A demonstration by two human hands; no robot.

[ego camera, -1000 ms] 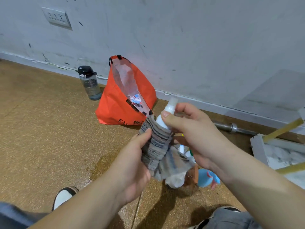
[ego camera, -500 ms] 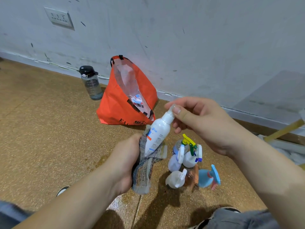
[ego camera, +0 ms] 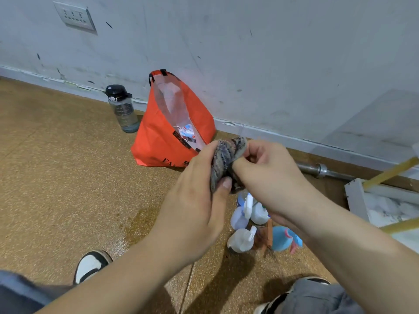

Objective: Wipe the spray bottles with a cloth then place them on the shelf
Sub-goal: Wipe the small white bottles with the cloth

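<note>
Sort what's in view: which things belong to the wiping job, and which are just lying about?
Job: cloth, gripped by left hand and right hand; spray bottles on the floor; shelf.
Lying about: orange bag, water bottle, metal bar, wall socket.

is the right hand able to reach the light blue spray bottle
Likely not yet: right hand and left hand both grip the striped grey cloth, though the light blue spray bottle lies uncovered below.

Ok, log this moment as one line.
left hand: grips cloth | right hand: pinches cloth | spray bottles: on floor | orange bag: by wall
</note>
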